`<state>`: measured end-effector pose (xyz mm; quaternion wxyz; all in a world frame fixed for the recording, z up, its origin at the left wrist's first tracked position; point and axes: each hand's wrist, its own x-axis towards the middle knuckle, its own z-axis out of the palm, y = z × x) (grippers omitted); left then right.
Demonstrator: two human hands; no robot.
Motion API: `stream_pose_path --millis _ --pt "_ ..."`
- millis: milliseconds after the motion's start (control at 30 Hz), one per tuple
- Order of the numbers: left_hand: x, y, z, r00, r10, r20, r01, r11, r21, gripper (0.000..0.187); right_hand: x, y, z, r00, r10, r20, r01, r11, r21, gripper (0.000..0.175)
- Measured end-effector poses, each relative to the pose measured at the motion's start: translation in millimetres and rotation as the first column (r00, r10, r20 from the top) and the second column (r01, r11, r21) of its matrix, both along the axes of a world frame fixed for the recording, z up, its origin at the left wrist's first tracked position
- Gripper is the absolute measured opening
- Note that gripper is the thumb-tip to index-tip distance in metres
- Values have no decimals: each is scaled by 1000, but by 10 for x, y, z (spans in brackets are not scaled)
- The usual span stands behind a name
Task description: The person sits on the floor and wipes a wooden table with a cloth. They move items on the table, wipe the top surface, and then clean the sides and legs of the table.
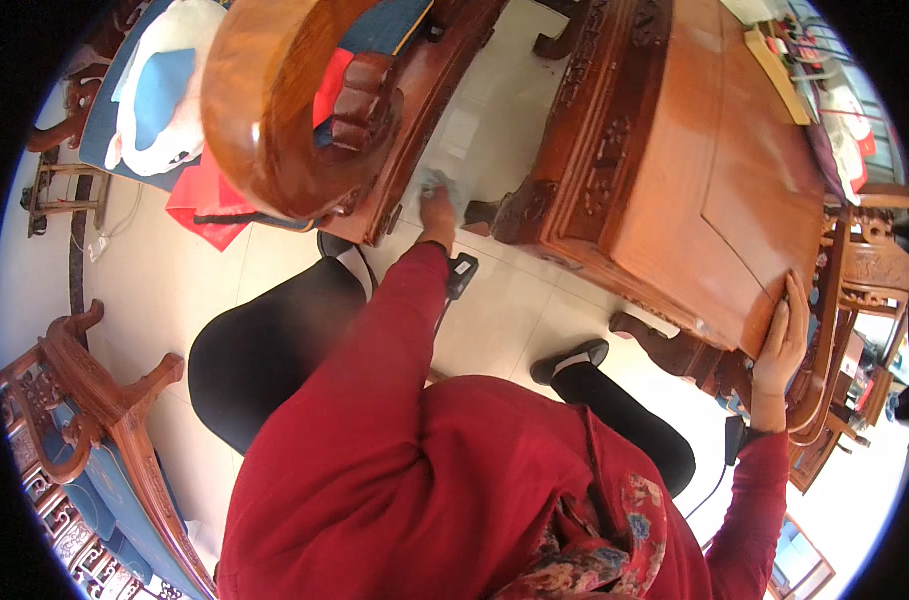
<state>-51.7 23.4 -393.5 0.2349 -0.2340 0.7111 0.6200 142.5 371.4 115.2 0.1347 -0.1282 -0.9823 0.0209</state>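
Observation:
My left hand (pixel 438 210) reaches down between the carved wooden armchair and the wooden table, gripping a crumpled pale-grey cloth (pixel 436 180). The cloth looks pressed to the tiled floor (pixel 492 112), and its far side is blurred. My right hand (pixel 783 330) rests with its fingers extended over the corner of the reddish-brown tabletop (pixel 694 187), holding nothing. Carved edging runs along the table's side, and its curled foot (pixel 484 214) stands near my left hand. To the left rises the armchair's thick, glossy curved armrest (pixel 237 112).
On the armchair lie a white plush toy (pixel 162 97) and a red cloth (pixel 211 202). A small box-like black device (pixel 462 274) with a cord sits at my left wrist. Another carved seat with blue cushions (pixel 94 480) stands lower left. Various items, including a yellow strip (pixel 777 79), occupy the table's far end.

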Motion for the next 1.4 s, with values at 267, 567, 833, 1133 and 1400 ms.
stream_pose_path --millis 267,567,833,1133,1400 --pt "304 199 -69 890 -415 -191 420 907 -12 46 15 39 -9 998 -16 54 18 999 -30 41" --pt "403 151 -996 817 -434 -379 393 901 -185 42 16 43 -9 995 -40 93 42 999 -21 45" --pt "-534 489 1467 739 -669 83 586 698 412 34 19 34 -5 995 -51 80 52 999 -1 46" --pt "-645 436 1761 504 -864 6 806 473 357 24 26 25 -3 995 -55 83 59 998 -39 46" --pt "32 362 -11 618 -757 -214 550 611 -570 34 4 14 -2 996 -30 83 32 999 -19 44"
